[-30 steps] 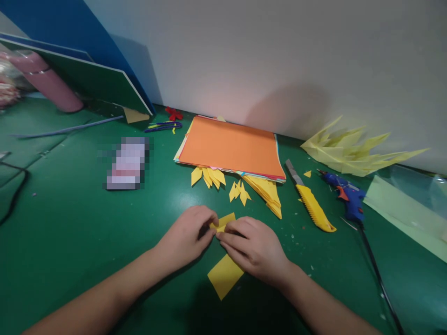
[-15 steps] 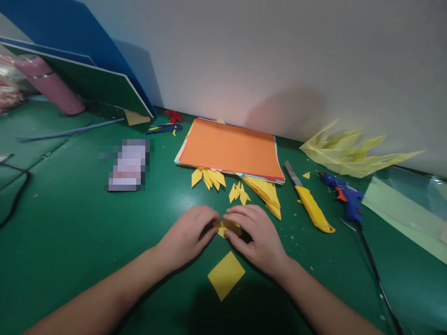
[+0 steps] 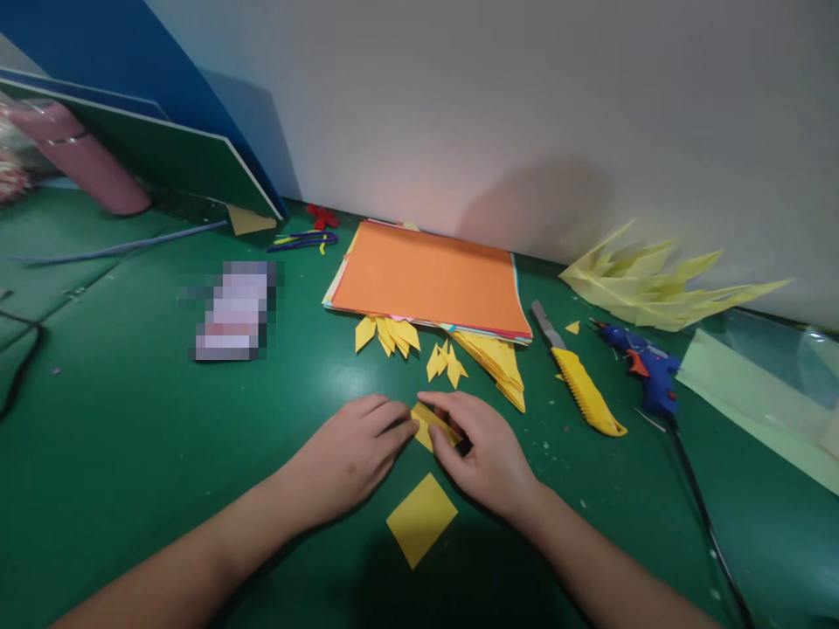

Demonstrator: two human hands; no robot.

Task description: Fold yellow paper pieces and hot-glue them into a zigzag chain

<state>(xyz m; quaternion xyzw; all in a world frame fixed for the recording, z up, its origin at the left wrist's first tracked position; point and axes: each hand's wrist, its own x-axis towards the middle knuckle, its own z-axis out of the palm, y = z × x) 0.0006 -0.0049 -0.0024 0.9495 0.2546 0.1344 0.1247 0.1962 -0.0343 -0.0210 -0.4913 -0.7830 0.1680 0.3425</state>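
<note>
Between my hands is a small piece of yellow paper (image 3: 425, 426), partly folded and partly covered by fingers. My left hand (image 3: 363, 445) is closed, its fingertips pinching the paper's left corner. My right hand (image 3: 481, 450) curves over the other side, with thumb and fingers gripping the paper from the right. Just below them a flat yellow paper square (image 3: 423, 521) lies turned on its corner. Beyond my hands rest several small folded yellow pieces (image 3: 447, 362), and more folded pieces (image 3: 388, 335) lie to their left.
An orange-topped paper stack (image 3: 433, 278) lies at the back, with folded yellow triangles (image 3: 496, 360) at its front edge. To the right are a yellow utility knife (image 3: 583, 384), a blue glue gun (image 3: 646, 367) and a spiky yellow paper form (image 3: 662, 279). A blurred-out phone (image 3: 234, 310) lies left.
My left fingers have drawn closer together on the paper's left corner. My right hand has shifted slightly, and the paper is turned a little. The view has moved slightly.
</note>
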